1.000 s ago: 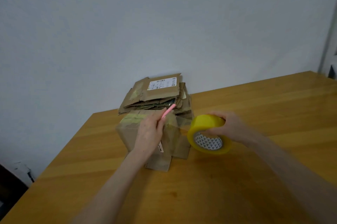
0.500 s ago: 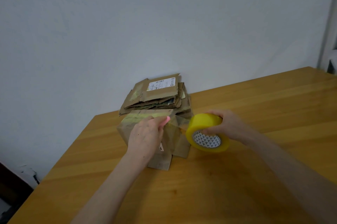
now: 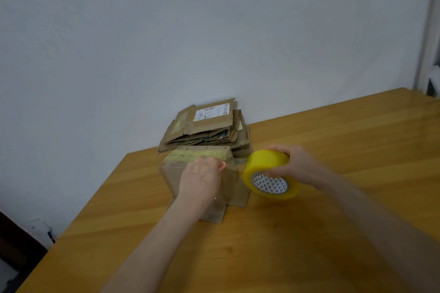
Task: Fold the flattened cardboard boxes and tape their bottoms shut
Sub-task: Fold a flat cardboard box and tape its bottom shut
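Table (image 3: 333, 149): left grip (image 3: 201, 178) pinches pink stick (image 3: 222, 165) on box (image 3: 171, 176); right grip (image 3: 297, 166) holds tape roll (image 3: 264, 161), core facing viewer.

I seem to be in a plain room at home or a small office: a wooden table (image 3: 333, 149) stands against a bare pale wall (image 3: 166, 30). On it lies a pile of used cardboard (image 3: 204, 134), the top piece bearing a shipping label (image 3: 212, 111).

Our left hand (image 3: 200, 178), holding a pink tool (image 3: 222, 166), rests on the cardboard box (image 3: 171, 174); at 3 o'clock, our right hand (image 3: 297, 166) grips the yellow tape roll (image 3: 265, 161).
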